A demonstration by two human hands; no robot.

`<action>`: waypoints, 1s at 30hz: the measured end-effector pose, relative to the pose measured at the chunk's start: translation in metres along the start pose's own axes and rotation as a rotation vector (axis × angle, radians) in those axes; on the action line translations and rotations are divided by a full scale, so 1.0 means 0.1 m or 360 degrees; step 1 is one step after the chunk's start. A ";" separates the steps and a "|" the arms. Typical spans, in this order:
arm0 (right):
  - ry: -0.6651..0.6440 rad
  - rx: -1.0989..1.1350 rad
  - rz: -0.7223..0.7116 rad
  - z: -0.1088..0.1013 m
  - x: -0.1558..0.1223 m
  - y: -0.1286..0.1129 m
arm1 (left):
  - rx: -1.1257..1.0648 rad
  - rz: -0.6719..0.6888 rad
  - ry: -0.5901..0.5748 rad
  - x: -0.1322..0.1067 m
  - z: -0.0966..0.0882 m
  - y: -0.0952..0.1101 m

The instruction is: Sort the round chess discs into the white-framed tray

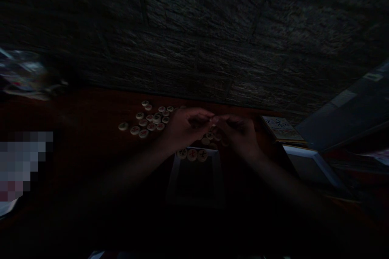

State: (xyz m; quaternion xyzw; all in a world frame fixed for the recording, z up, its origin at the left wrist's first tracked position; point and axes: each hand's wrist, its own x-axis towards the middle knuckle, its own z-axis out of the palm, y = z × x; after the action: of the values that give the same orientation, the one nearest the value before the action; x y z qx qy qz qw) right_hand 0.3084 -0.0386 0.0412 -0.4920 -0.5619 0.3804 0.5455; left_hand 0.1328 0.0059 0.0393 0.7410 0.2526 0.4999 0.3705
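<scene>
My left hand [186,127] and my right hand [241,132] meet fingertip to fingertip above the table, both closed in a pinch. Whatever lies between the fingertips is too dark and small to name. Right below them is an open box [219,178], with three round Chinese chess pieces [192,154] in a row along its far end. Several more Chinese chess pieces [149,117] lie scattered left of my left hand. Another few pieces [209,135] sit under and between my hands, partly hidden.
A dark stone wall [194,36] rises behind the wooden table [88,117]. To the right are a flat box with printed characters [281,127] and an open pale-rimmed tray [308,164]. A shiny, glass-like object [27,75] stands at the far left.
</scene>
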 end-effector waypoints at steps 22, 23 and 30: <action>0.0043 0.0000 -0.0050 0.00 0.00 -0.01 | -0.0262 -0.0172 0.0003 -0.01 0.02 -0.03; 0.0040 0.0001 -0.0053 0.00 0.00 0.00 | -0.0260 -0.0143 -0.0013 -0.01 0.02 -0.04; 0.0068 0.0049 -0.0045 0.04 0.00 -0.03 | -0.0293 -0.0110 -0.0128 -0.03 0.03 -0.03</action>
State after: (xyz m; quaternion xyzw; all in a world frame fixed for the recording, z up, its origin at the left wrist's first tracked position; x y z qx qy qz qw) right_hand 0.3040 -0.0386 0.0441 -0.4836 -0.5511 0.3706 0.5701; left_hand 0.1346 0.0047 0.0346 0.7141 0.2159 0.4779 0.4638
